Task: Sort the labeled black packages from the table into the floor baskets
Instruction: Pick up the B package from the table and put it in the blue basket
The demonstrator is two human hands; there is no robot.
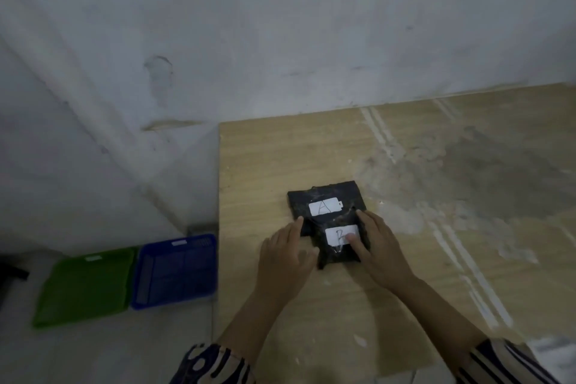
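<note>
Two black packages lie on the wooden table (280,159), overlapping. The far one (324,196) carries a white label marked A. The near one (338,251) lies partly over it, with a white label marked B. My right hand (380,246) grips package B from its right side, thumb pressed on the label. My left hand (286,256) rests at the left edge of the packages, its fingertips touching them; a firm hold does not show. On the floor to the left stand a blue basket (146,290) and a green basket (84,287), side by side.
A grey wall rises behind the table and floor. The table's left edge runs just right of the blue basket. White streaks and dusty patches mark the tabletop to the right. A dark object shows at the far left edge.
</note>
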